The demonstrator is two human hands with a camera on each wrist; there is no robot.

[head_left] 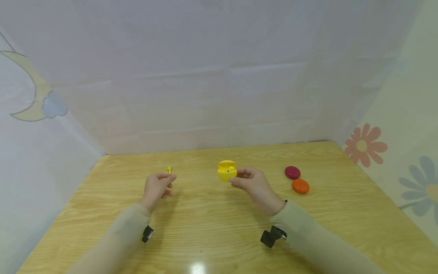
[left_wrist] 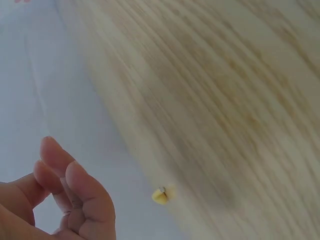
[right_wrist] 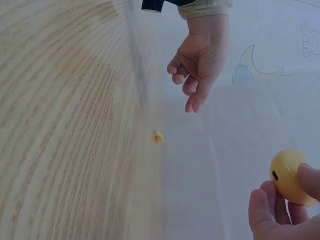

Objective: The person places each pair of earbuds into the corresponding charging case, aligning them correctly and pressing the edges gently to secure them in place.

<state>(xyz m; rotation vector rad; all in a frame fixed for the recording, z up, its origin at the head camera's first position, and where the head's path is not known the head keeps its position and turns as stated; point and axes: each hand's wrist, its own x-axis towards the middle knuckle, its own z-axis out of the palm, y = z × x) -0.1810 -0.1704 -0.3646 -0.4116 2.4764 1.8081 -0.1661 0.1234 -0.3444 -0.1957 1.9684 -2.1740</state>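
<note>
My right hand (head_left: 254,186) holds a yellow earbud case (head_left: 226,176) above the table, thumb in front and fingers behind. Its lid (head_left: 226,164) is raised, and one yellow earbud (head_left: 231,169) shows inside. From the right wrist view, the case (right_wrist: 284,172) appears with a dark port slot on its underside. A second yellow earbud (head_left: 169,169) is on the table at the left. Just short of it in the head view hovers my left hand (head_left: 157,188), its fingers loosely bent. Nothing shows between thumb and fingers of the left hand (left_wrist: 82,210) in its wrist view.
To the right of the right hand lie a dark pink round case (head_left: 292,172) and an orange round case (head_left: 300,186), side by side on the wooden table (head_left: 202,217). A pale cloth wall (head_left: 212,110) rises behind the table's far edge.
</note>
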